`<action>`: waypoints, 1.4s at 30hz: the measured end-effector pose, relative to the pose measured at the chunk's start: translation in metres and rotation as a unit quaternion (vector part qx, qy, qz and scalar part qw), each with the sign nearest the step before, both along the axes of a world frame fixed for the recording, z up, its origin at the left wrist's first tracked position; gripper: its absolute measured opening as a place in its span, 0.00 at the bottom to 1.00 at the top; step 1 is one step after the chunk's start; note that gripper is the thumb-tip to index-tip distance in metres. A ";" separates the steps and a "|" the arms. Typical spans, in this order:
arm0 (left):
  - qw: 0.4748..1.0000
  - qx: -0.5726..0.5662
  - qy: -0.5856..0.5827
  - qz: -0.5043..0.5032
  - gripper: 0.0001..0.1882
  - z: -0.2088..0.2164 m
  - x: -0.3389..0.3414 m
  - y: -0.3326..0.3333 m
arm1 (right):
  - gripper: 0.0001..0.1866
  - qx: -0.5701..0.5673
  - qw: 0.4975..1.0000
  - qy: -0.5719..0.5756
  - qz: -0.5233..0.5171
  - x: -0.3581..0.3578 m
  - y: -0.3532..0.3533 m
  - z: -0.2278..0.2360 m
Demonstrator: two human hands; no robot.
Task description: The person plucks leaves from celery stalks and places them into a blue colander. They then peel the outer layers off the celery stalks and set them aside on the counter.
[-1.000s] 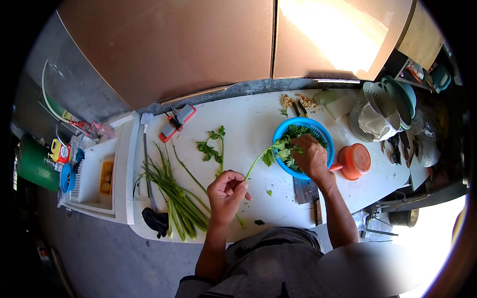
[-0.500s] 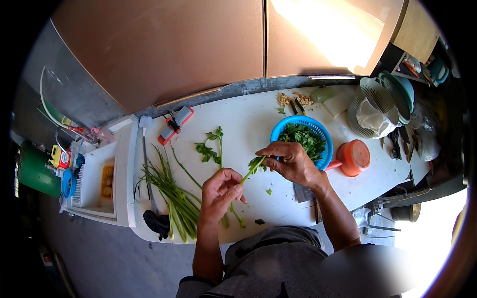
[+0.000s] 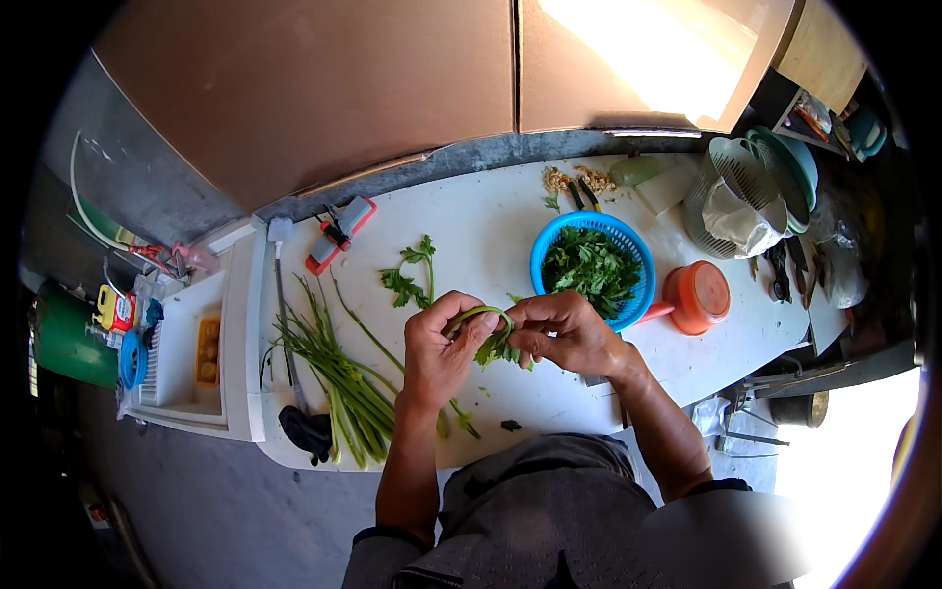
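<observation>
Over the white table (image 3: pixel 481 216), left hand (image 3: pixel 442 348) and right hand (image 3: pixel 567 334) with fingers clamped on a bent leafy stalk (image 3: pixel 497 349), near the blue basket (image 3: pixel 643 260), at far left a yellow bottle (image 3: pixel 106 300) with illegible label (image 3: pixel 123 307).

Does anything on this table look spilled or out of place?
A dark leaf scrap lies loose near the front edge of the table, outside the blue basket of leaves. Tan crumbs lie scattered near the far edge, perhaps spilled.
</observation>
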State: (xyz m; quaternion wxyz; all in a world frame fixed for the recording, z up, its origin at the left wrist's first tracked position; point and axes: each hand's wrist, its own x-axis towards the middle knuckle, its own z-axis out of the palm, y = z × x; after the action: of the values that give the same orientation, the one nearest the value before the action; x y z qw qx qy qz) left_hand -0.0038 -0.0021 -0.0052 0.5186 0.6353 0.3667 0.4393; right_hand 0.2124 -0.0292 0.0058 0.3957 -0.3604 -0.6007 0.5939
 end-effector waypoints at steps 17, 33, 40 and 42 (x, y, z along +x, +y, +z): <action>0.996 0.032 0.085 0.009 0.06 0.011 0.012 0.005 | 0.05 0.192 0.964 -0.169 -0.075 -0.009 0.005 0.000; 0.986 0.030 -0.153 0.051 0.06 0.002 0.003 -0.004 | 0.08 -0.008 0.972 -0.038 -0.231 0.012 0.018 -0.048; 0.982 -0.035 -0.185 0.035 0.07 0.000 0.005 -0.005 | 0.09 0.016 0.992 0.045 -0.121 -0.015 0.002 -0.016; 0.982 -0.031 -0.184 0.031 0.07 -0.001 0.006 -0.004 | 0.10 -0.011 0.994 0.063 -0.089 -0.022 -0.001 -0.030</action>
State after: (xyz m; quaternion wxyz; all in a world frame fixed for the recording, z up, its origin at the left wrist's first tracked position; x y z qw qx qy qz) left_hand 0.0019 -0.0063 -0.0062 0.5825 0.5156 0.2982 0.5531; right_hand 0.1904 -0.0298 -0.0239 0.4800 -0.3784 -0.5334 0.5847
